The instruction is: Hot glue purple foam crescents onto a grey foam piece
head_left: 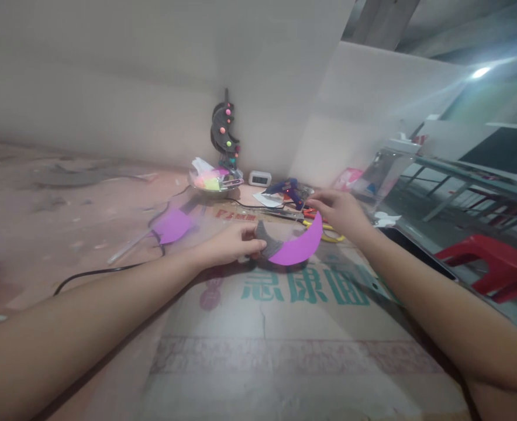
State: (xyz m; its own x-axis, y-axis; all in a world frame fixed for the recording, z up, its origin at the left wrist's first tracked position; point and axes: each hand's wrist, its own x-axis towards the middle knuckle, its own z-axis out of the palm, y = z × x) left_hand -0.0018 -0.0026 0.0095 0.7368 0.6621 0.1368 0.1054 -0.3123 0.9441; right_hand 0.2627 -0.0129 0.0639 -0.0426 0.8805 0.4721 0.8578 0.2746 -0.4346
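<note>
Over the printed cardboard, my left hand (244,242) grips the grey end of a crescent-shaped piece (269,245), thumb on top. Purple paper (297,248) covers the crescent's right part, up to its pointed tip. My right hand (335,207) is just above that tip, with thumb and forefinger pinched together. A thin pale thing seems to stick out from its fingertips, too blurred to name. Behind the crescent lie a blue glue gun (285,188) with a small red light and yellow-handled scissors (328,234). At the left lies another purple paper piece (173,226).
A grey crescent ornament with coloured balls (224,126) stands by the wall. Before it is a bowl (214,186) of colourful bits, beside a small white digital clock (259,178). A black cable (96,272) crosses the left side. A red stool (490,263) stands at the right.
</note>
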